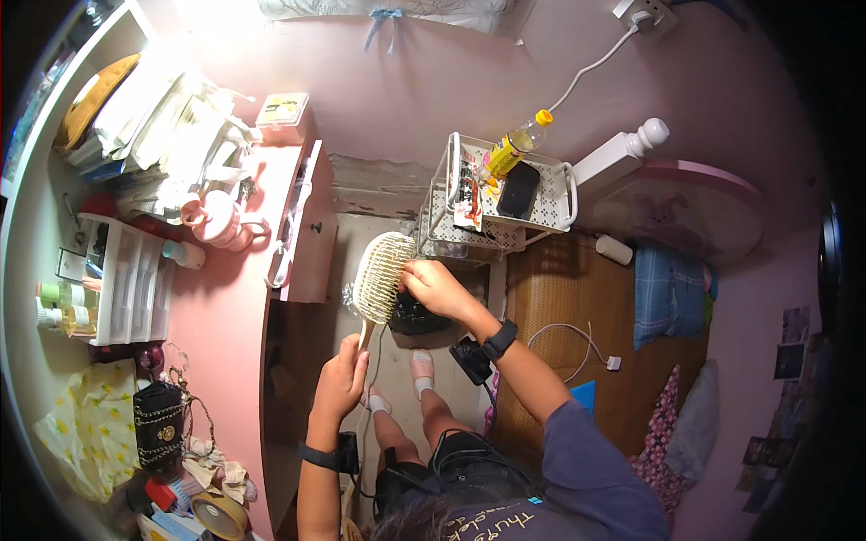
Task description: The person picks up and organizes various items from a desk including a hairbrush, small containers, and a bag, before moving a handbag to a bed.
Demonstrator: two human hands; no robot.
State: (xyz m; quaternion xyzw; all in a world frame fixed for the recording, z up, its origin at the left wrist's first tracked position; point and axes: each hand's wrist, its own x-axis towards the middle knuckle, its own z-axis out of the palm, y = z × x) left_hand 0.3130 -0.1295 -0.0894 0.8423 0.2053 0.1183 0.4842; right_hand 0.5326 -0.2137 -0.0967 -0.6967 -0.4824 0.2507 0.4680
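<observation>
L hand (pixel 341 374) is wrapped round the hairbrush (pixel 382 275) handle (pixel 366 335), brush held up above the floor (pixel 399 362). R hand (pixel 439 290) fingertips are at the bristles (pixel 393 270); can't tell if pinching. Hard tug there could prob. twist brush loose.

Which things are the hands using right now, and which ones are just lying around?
In use:
- cream, oval paddle hairbrush with pale bristles
- left hand, gripping its handle
- right hand, at the brush head's edge

Just lying about:
- clear bottle with yellow cap and label
- black bag with gold clasp
- blue checked cushion
</observation>
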